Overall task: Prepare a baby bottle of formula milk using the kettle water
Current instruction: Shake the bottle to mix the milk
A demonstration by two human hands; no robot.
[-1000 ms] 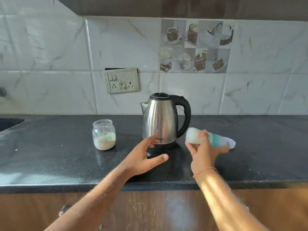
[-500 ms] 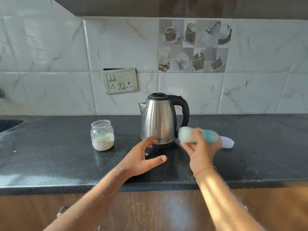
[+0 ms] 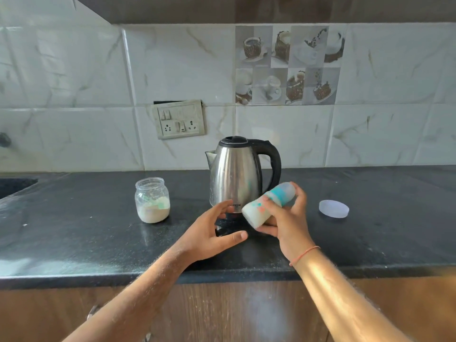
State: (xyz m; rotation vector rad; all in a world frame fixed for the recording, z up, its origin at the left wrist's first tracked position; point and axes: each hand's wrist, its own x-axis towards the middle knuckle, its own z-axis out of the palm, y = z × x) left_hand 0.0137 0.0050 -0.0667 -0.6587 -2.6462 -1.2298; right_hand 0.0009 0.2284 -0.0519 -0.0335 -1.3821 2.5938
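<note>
Gripping the baby bottle around its middle, the right hand holds it in the air in front of the kettle, with the fingers and the thumb curled round the body. The bottle is tilted, its bottom end pointing down and to the left, its teal collar and clear cap pointing up and to the right, and it has white liquid inside. A thin orange thread is tied on the right wrist. The left hand is just beside the bottle, low in front of the kettle base, with the fingers spread and relaxed and holding nothing; whether it touches the base I cannot tell. The steel kettle stands upright on the dark countertop, with the black handle on the right and the spout on the left. To the left of the kettle stands an open glass jar with pale powder and a small scoop inside. To the right, well apart from the hands, a round translucent lid lies flat on the counter. A switch plate is on the tiled wall behind.
</note>
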